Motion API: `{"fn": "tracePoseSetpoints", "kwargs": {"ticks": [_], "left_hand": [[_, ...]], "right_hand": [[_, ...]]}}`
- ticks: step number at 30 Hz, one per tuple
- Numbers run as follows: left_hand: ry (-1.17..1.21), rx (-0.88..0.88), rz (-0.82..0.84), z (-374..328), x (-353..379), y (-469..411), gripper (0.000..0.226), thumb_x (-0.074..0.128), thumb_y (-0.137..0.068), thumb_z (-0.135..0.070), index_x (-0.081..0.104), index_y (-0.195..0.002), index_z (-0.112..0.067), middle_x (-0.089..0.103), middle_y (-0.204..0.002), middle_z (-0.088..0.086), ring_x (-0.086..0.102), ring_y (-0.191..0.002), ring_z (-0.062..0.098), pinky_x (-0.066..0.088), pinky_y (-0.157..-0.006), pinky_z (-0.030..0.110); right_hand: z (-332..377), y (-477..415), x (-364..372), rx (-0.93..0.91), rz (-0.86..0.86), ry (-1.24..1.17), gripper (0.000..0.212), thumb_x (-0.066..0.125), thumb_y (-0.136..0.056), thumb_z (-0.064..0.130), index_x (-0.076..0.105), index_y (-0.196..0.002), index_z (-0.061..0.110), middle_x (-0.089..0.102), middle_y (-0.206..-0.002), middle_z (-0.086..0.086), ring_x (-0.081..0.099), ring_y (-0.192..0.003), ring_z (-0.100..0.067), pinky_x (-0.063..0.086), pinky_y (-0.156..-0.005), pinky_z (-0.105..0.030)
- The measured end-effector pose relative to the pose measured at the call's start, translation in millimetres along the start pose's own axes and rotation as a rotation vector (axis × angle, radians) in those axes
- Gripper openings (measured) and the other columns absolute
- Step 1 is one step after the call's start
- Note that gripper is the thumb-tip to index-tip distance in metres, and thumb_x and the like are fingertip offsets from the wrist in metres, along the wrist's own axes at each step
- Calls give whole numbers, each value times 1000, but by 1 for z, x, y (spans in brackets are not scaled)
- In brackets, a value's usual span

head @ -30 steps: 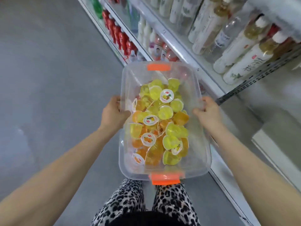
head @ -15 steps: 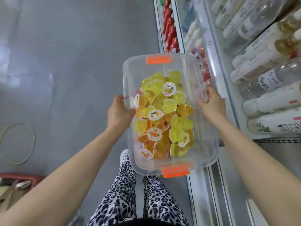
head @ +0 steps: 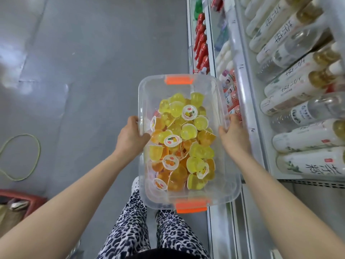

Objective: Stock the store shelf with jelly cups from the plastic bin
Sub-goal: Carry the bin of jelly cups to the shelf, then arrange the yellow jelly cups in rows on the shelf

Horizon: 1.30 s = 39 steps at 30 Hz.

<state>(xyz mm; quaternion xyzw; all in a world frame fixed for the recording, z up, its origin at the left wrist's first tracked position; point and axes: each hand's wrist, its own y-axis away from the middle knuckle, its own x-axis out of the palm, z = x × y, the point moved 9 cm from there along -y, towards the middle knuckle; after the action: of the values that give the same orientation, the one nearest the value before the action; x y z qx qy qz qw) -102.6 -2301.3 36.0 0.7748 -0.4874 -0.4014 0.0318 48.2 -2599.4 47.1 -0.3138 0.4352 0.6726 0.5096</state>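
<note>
L hand (head: 130, 135) clamped on L long side of clear plastic bin (head: 231, 184), thumb hooked over rim into the bin, fingers on outer wall, mostly hidden. R hand (head: 233, 139) same on R long side, thumb over rim, approx opposite the L hand. Both grips closed on the rim near mid-length. Bin held in the air in front of the body, roughly level, long axis pointing away from the person.

Jelly cups (head: 186, 131) piled loose inside the bin: yellow and orange, mixed orientation, some lid-up showing white foil w/ fruit print, some on their sides or inverted. Pile sits along the middle, far end of bin floor bare. Orange latch at far short end (head: 179, 80), 2nd orange latch at near short end (head: 191, 207).

Store shelf (head: 240, 75) just beside bin on R, R hand close to its front edge. White-label bottles (head: 308, 135) lying in rows on upper level; red bottles (head: 202, 47) on a lower level further along. Grey floor (head: 93, 53) to L, green cord loop (head: 28, 156) on it, red crate (head: 24, 197) at lower L. Leopard-print trousers (head: 130, 230) below the bin.
</note>
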Motion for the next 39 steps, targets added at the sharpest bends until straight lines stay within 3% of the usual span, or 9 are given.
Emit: {"fn": "tracePoseSetpoints", "kwargs": {"ticks": [4,7,9,11,15,21,26,33,39], "left_hand": [[-125,80,-32,-6,-5,5,60,67,-84,-27,37,-135,-15,53,-111,0,55,-91,22,46,-76,36],[-307,267,-164,-24,-14,12,74,73,-81,-27,35,-144,-15,43,-130,9,45,-114,29,42,-97,39],[-462,415,-258,-42,-14,19,68,73,-82,-21,42,-142,-15,43,-133,12,40,-120,32,42,-100,43],[-517,542,-289,-60,-9,24,56,71,-82,-15,51,-135,-15,47,-132,12,42,-121,34,46,-97,44],[-554,627,-143,-79,14,7,39,66,-87,-14,60,-126,-18,54,-124,5,48,-113,28,47,-95,39],[-607,552,-5,-93,43,-40,46,58,-94,-17,48,-139,-18,48,-134,6,48,-119,27,42,-97,36],[-653,536,83,-98,68,-78,48,53,-97,-19,42,-144,-21,47,-135,10,52,-115,31,42,-93,37],[-689,523,269,-105,103,-104,50,55,-93,-47,50,-139,-28,42,-125,12,54,-106,32,43,-95,40],[-649,496,297,-102,94,-103,49,74,-81,-38,48,-121,-29,42,-117,6,53,-82,26,40,-71,32]], "right_hand": [[11,5,-3,-80,-57,162,42,52,-97,19,38,-135,10,60,-119,-14,61,-100,-34,45,-71,-37],[35,12,-9,-312,-205,434,66,65,-86,13,33,-143,10,47,-132,-17,48,-117,-35,43,-93,-45],[59,19,-7,-514,-256,439,62,65,-84,7,40,-141,14,46,-134,-14,45,-121,-34,40,-99,-46],[78,21,5,-636,-194,372,52,62,-88,6,47,-137,14,50,-132,-11,49,-118,-32,41,-98,-42],[87,-9,32,-576,12,247,48,56,-95,14,44,-141,14,49,-137,-7,50,-119,-28,41,-98,-37],[93,-54,77,-416,240,258,74,66,-87,46,32,-149,24,41,-140,-7,49,-122,-28,46,-98,-41],[85,-63,82,-344,178,180,64,69,-83,43,45,-137,21,43,-129,-8,58,-106,-31,50,-90,-41],[83,-55,76,-336,126,125,54,70,-82,33,49,-129,14,48,-122,-10,57,-102,-31,48,-87,-39],[79,-41,55,-296,39,90,56,69,-81,33,48,-128,13,51,-118,-9,54,-103,-30,46,-85,-38]]}}
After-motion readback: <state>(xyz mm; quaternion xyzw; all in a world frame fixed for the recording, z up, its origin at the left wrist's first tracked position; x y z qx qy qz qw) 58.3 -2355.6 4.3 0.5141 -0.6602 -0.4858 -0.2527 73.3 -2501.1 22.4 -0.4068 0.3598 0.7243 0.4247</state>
